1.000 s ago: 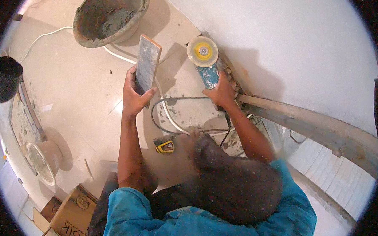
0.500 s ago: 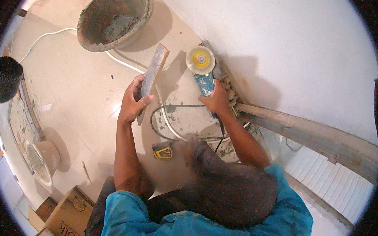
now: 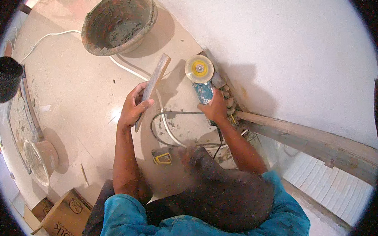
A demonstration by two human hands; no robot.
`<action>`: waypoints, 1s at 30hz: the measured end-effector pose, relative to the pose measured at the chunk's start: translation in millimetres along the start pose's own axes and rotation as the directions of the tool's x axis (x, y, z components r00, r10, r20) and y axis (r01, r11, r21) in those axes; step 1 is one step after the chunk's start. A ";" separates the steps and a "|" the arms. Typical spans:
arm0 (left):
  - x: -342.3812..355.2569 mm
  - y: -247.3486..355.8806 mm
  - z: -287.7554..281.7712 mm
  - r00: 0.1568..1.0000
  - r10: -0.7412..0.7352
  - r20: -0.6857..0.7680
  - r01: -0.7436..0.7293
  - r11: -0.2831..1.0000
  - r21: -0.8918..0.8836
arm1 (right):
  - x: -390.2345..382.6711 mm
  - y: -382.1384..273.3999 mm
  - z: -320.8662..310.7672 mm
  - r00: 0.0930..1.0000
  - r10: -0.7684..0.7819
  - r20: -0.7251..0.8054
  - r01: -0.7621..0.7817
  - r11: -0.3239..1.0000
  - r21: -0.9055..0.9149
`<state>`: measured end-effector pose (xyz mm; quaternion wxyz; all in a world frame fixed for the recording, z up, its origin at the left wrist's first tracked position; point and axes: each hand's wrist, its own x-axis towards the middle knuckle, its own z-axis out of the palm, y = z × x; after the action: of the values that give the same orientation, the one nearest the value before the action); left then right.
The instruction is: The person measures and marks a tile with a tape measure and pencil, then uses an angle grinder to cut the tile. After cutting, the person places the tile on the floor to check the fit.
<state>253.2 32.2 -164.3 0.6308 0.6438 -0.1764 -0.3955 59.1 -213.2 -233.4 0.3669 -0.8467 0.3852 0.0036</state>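
Observation:
My left hand [image 3: 134, 105] is closed around a narrow strip of tile [image 3: 155, 79], held on edge and tilted, its top end pointing away from me. In my right hand [image 3: 214, 106] is a blue angle grinder [image 3: 203, 93], gripped by its body. The grinder's yellow-centred cutting disc [image 3: 199, 69] faces up and stands apart from the tile strip. Whether the disc turns, I cannot tell. From the grinder's rear a dark power cord [image 3: 155, 127] loops over the floor between my arms.
A mortar-filled basin [image 3: 119, 26] stands ahead, beside a white cable [image 3: 127, 66]. A yellow-black tape measure [image 3: 162, 158] lies near my knees. Rubble [image 3: 229, 100] lines the white wall [image 3: 295, 41] by a ledge [image 3: 308, 140]. At left are a small bucket [image 3: 41, 160] and cardboard box [image 3: 66, 216].
The tile strip has turned more edge-on and sits slightly lower in view. The grinder is also a little lower. Both hands keep their grip.

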 end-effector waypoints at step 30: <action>-0.3 19.7 10.6 0.997 0.024 -0.071 -0.029 0.997 -0.069 | -14.7 1.9 -34.0 0.997 -0.058 0.053 0.061 0.996 -0.059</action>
<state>250.6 22.5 -144.3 0.6640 0.6326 -0.1486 -0.3700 38.1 -225.7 -205.4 0.3507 -0.8683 0.3498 0.0261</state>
